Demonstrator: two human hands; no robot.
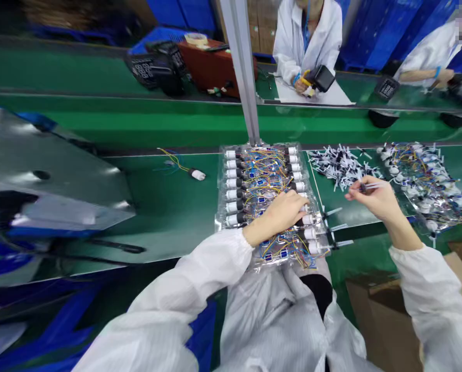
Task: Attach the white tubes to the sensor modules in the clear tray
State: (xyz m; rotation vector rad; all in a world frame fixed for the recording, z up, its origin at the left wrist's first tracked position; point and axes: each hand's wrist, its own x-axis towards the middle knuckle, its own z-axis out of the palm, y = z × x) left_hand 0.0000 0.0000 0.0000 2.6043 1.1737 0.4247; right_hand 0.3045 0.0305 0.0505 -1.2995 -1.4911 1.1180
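Observation:
A clear plastic tray (pixel 220 206) lies before me, holding two columns of white-and-black cylindrical parts with coloured wires and small blue boards between them. My left hand (pixel 287 211) reaches over its right column, with fingers curled at a white cylindrical part (pixel 305 196) that they partly cover. To the right of the tray, my right hand (pixel 374 197) is raised and pinches a small black piece with white strips (pixel 365 187). Several similar black pieces with white strips (pixel 337 227) stick out along the tray's lower right edge.
A pile of black-and-white strip pieces (pixel 341 165) lies behind my right hand. Further right is another wired tray (pixel 420 181). One wired cylindrical part (pixel 197 174) lies left, near a metal box (pixel 56 175). A metal post (pixel 243 72) rises behind; a co-worker (pixel 308 41) sits opposite.

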